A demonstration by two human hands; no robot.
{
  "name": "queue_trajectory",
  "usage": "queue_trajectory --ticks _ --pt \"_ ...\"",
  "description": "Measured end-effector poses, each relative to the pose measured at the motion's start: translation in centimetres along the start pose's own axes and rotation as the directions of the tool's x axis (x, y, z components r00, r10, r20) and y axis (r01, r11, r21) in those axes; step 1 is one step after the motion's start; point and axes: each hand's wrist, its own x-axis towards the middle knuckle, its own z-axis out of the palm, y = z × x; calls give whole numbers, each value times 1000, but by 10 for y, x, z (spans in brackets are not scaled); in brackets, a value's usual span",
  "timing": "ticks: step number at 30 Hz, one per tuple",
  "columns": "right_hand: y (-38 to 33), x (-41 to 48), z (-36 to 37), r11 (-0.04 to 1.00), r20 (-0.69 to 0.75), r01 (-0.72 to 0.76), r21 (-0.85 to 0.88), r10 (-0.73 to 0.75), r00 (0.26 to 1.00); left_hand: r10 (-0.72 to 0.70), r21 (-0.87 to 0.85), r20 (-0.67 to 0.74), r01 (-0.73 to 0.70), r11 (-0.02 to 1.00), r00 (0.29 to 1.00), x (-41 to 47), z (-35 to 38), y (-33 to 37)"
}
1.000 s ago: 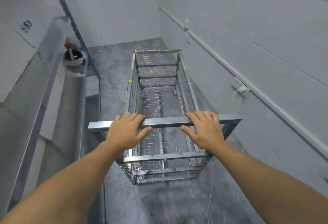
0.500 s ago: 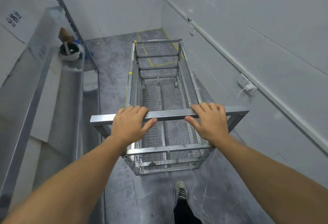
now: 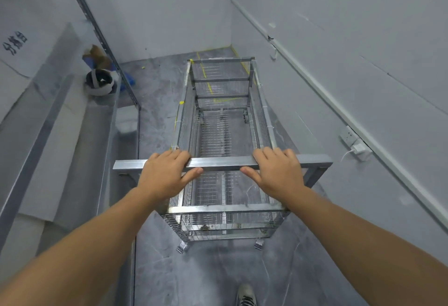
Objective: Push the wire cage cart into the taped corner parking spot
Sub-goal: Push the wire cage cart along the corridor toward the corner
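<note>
A long empty wire cage cart (image 3: 224,135) on castors stands lengthwise in a narrow aisle, its far end pointing at the room's corner. Its square steel handle bar (image 3: 220,163) crosses the near end. My left hand (image 3: 166,174) and my right hand (image 3: 275,172) both grip this bar, fingers over the top, thumbs underneath. Yellow tape lines (image 3: 208,80) mark a rectangle on the grey floor in the far corner; the cart's far end stands over part of them, and they show through the mesh.
The right wall (image 3: 339,75) runs close along the cart, with a socket and plugged charger (image 3: 355,144). On the left are a metal shelf frame (image 3: 106,135) and a white helmet (image 3: 100,83). My shoe (image 3: 246,294) shows at the bottom edge.
The cart has rolled forward toward the corner, its far end now nearer the back wall and over the tape. Both hands keep the same grip on the bar.
</note>
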Motion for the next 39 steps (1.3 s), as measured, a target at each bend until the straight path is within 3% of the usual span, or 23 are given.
queue_trajectory --ticks 14,39 --pt "75 134 61 998 -25 -47 29 48 999 -28 -7 6 28 1000 1000 159 38 -34" --pt "115 467 200 993 -9 -114 37 114 993 -20 -28 96 22 999 995 470 105 -237"
